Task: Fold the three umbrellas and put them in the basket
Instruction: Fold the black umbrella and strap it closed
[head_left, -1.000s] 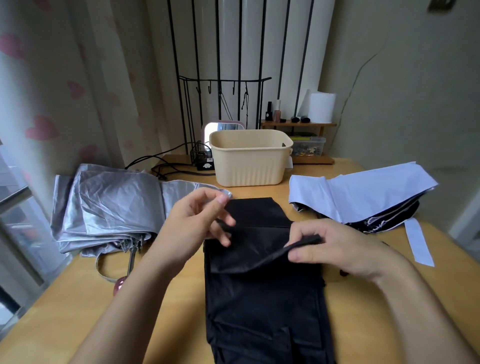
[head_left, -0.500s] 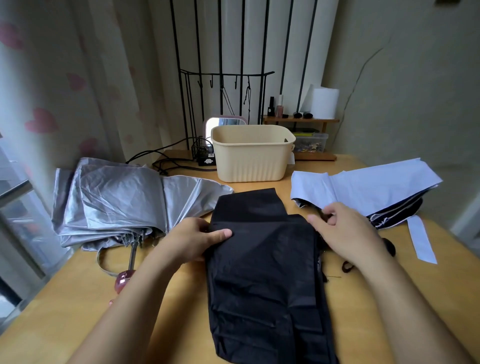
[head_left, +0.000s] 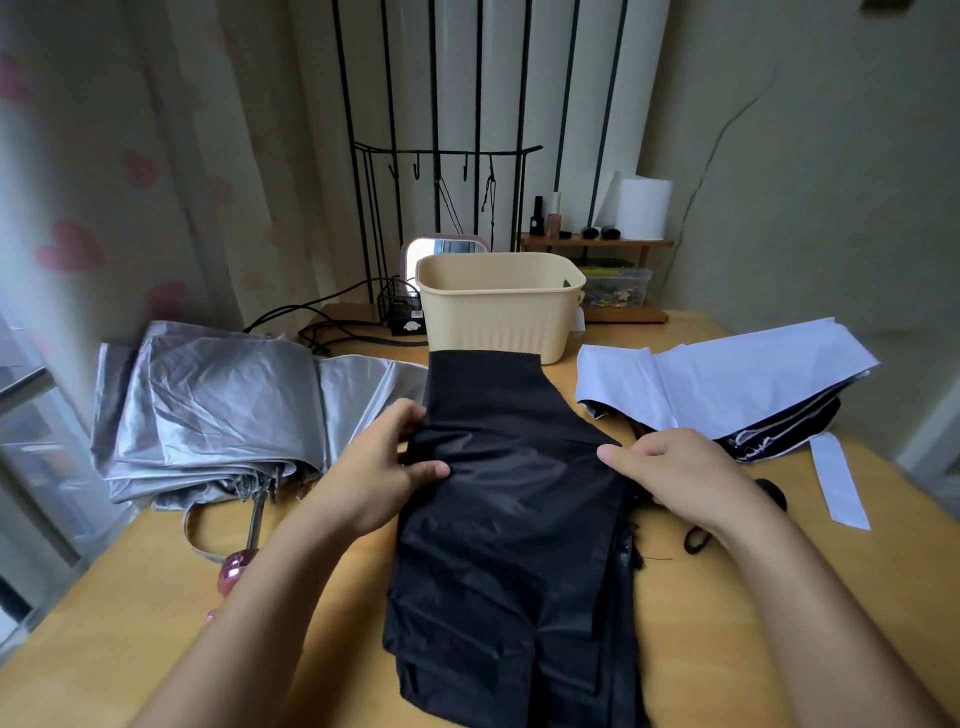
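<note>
A black umbrella (head_left: 511, 519) lies flat down the middle of the wooden table, its canopy panels stacked. My left hand (head_left: 379, 473) pinches the fabric at its left edge, thumb on top. My right hand (head_left: 680, 473) rests on the right edge, fingers curled over the fabric. A silver umbrella (head_left: 208, 410) with a pink handle lies collapsed at the left. A pale lilac umbrella (head_left: 722, 384) with a black underside lies at the right. The beige basket (head_left: 498, 317) stands behind the black umbrella, and what shows of its inside holds nothing.
Black cables (head_left: 322, 327) and a small mirror (head_left: 441, 249) sit behind the basket. A wooden shelf (head_left: 597, 241) with bottles and a paper roll stands at the back right. A black metal hook rack (head_left: 447, 156) rises behind. A curtain hangs at the left.
A second ago both hands held up a fold of black fabric. That fold now lies flat, and my hands have spread to the umbrella's left and right edges.
</note>
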